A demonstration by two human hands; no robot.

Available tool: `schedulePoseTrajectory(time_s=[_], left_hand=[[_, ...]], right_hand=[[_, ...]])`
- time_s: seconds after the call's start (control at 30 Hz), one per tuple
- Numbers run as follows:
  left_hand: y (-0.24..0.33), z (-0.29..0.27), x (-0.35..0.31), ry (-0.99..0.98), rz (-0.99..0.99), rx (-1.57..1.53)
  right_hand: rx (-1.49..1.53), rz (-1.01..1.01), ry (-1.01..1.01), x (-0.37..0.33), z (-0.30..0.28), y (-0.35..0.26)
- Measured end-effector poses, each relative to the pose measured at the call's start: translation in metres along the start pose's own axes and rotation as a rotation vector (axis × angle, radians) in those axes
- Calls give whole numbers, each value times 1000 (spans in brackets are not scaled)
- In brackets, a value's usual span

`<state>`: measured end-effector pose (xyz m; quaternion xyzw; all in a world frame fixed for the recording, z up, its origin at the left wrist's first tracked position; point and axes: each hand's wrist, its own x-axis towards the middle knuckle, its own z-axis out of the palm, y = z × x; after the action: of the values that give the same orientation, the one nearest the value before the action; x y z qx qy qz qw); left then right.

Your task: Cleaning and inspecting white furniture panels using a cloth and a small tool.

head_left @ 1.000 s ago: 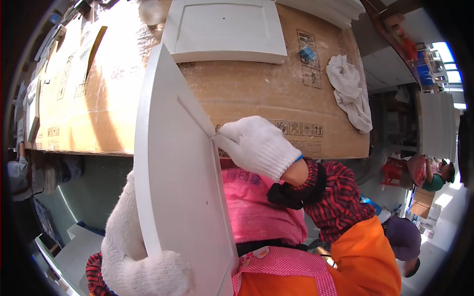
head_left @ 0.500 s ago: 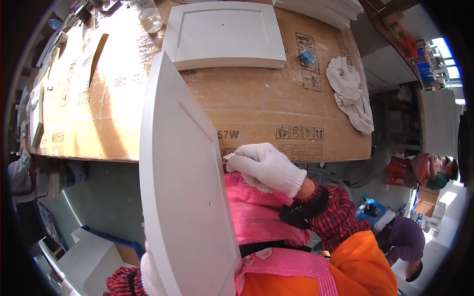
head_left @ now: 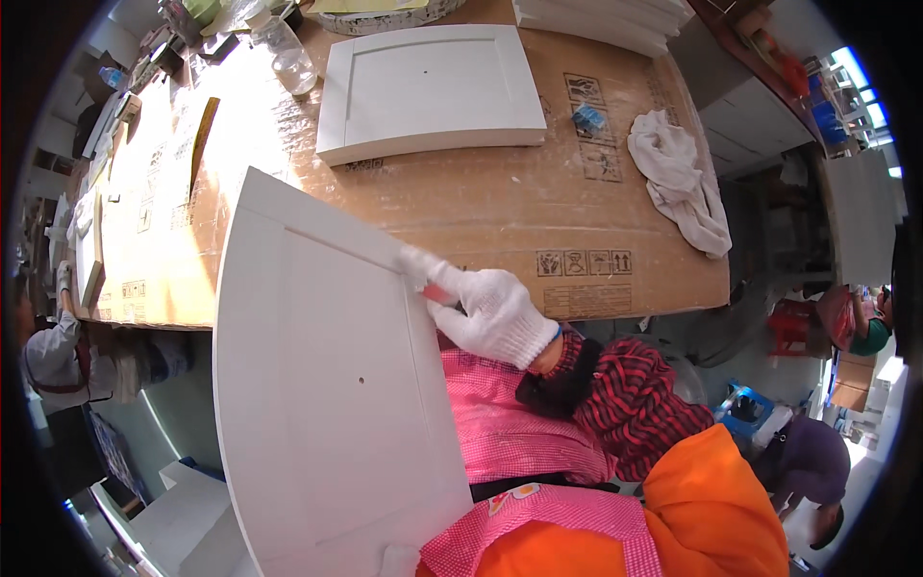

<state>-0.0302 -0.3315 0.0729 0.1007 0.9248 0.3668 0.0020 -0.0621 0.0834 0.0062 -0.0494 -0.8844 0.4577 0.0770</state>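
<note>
white panel [head_left: 332,385] now shows its face more broadly than half a second ago, tilted before the cardboard-topped table [head_left: 461,212]. the right hand [head_left: 495,313] has risen to the panel's edge, fingertips blurred; the left hand [head_left: 399,560] barely shows low down. i cannot tell either's grip.

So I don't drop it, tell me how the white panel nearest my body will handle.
The panel is probably stiff: its framed face shows no folds. That smooth surface may prove slippery, and its broad shape could make it tip if lifted unevenly.
</note>
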Motion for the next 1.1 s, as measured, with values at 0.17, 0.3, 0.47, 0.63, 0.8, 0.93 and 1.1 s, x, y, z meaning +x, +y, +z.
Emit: schedulePoseTrajectory(time_s=[0.17,0.3,0.47,0.63,0.8,0.93,1.1], left_hand=[[-85,-46,-42,42,344,389],[30,-55,43,196,-181,-218],[38,-44,67,137,350,231],[30,-44,66,22,294,79],[5,-40,48,133,93,183],[12,-42,55,11,-24,-125],[36,-41,69,-148,-257,-586]], right_hand=[[118,171,268,1,-6,10],[54,297,259,-19,-5,9],[352,667,32,-26,-14,-8],[185,402,-61,-25,-12,-17],[105,273,-121,-2,-11,-30],[-57,85,-134,19,-6,-30],[-197,-14,-160,30,-6,-28]])
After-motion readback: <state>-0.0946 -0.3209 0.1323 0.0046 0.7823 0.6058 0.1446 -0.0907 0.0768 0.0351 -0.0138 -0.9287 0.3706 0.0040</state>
